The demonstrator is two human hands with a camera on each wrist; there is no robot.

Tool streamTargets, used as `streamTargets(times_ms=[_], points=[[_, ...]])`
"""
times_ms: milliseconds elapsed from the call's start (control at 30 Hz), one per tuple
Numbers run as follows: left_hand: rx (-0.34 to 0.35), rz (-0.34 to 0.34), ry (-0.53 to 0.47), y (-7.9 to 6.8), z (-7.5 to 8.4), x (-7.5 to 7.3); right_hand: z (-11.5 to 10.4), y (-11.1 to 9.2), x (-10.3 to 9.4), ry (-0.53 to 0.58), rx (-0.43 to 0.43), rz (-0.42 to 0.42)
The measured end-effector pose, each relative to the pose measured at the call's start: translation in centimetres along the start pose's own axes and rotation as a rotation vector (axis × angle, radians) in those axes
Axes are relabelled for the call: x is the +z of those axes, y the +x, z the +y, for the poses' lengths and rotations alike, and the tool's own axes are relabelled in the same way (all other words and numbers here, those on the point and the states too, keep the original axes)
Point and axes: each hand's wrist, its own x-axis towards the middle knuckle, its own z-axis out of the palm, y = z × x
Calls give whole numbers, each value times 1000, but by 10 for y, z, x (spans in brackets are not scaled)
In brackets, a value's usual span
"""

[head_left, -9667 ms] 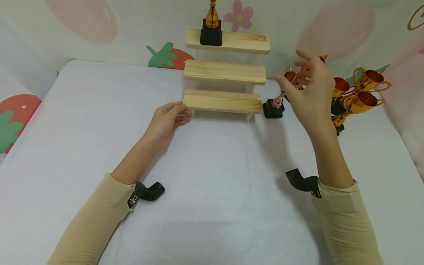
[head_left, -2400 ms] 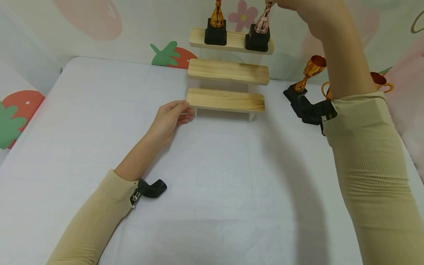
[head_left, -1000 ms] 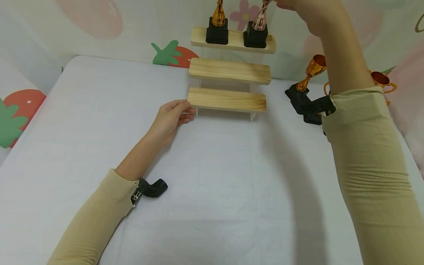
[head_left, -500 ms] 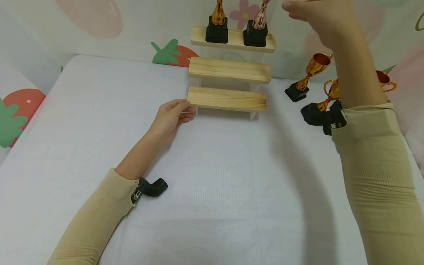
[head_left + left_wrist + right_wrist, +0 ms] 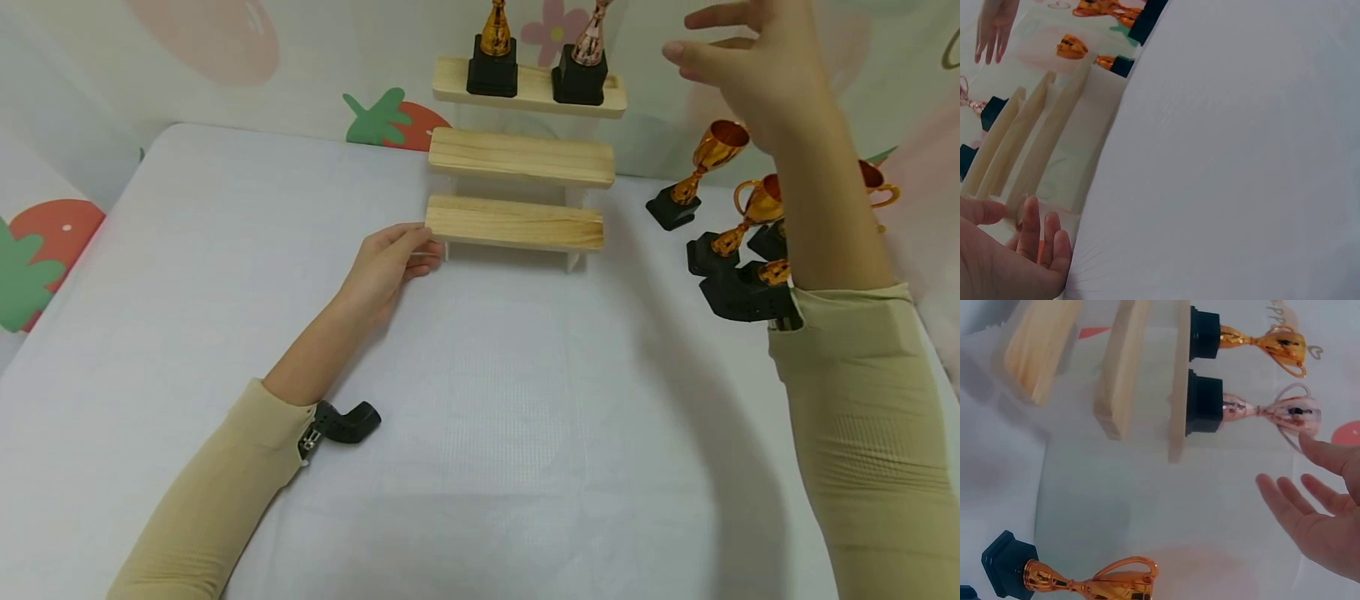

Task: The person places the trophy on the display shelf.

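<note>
A three-tier wooden display shelf (image 5: 515,223) stands at the back of the table. My left hand (image 5: 378,275) pinches the left end of its lowest board, thumb above and fingers below. Two trophies stand on the top board: a gold trophy (image 5: 492,65) left of the middle and a rose-gold trophy (image 5: 581,73) near the right end. The head view cuts off their cups; the right wrist view shows the rose-gold trophy (image 5: 1260,412) whole, with two handles. Right of it, my right hand (image 5: 780,83) is raised, fingers spread, holding nothing.
Several trophies stand on the white table at the right: a gold trophy (image 5: 693,179) nearest the shelf, another gold trophy (image 5: 757,204) beyond it, others partly behind my right forearm. A wall sheet printed with strawberries (image 5: 401,123) hangs behind.
The rose-gold trophy has gone from the table to the top board, and my right hand has let go of it and drawn back rightward. My left hand has stayed on the shelf.
</note>
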Motion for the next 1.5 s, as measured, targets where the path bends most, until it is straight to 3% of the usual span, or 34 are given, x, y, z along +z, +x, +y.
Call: streamTargets(times_ms=[133,633,933,1500], points=[[-4,1,4,0,0,0,7,-6,-1,10,-29,8],[-6,-3,-3,0,1,0,35,-27,-24,76,73,47],[-10,1,-3,0,0,0,51,-46,-28,16,45,110],[-12,2,-7,0,0,1,80,-70,-30,27,88,208]])
